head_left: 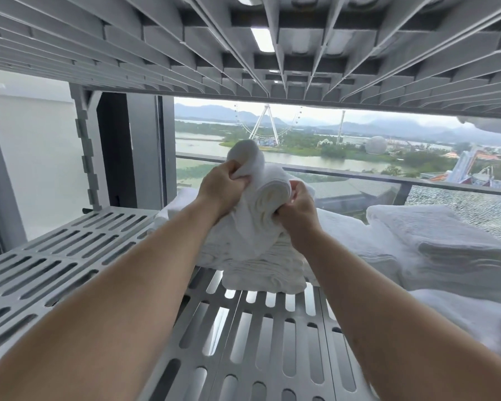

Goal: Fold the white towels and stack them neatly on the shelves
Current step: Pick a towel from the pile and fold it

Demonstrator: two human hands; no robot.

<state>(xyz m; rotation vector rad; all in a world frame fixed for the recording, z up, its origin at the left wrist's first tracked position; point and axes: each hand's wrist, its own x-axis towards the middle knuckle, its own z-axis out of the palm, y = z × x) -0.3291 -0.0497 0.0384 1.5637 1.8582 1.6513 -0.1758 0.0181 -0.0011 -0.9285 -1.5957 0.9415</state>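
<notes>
A rolled white towel [268, 186] is held up over a stack of folded white towels [261, 264] on the grey slotted shelf [78, 256]. My left hand [223, 186] grips the towel's left side, fingers curled into the cloth. My right hand [297, 206] pinches its right end near the spiral of the roll. Both arms reach forward over the shelf. The towel's lower part drapes down onto the stack.
More folded white towels [434, 241] lie on the shelf's right side. The ribbed underside of the upper shelf [243, 47] hangs close overhead. A shelf post [87, 151] stands at the back left. Behind is a window with a balcony rail [388, 180].
</notes>
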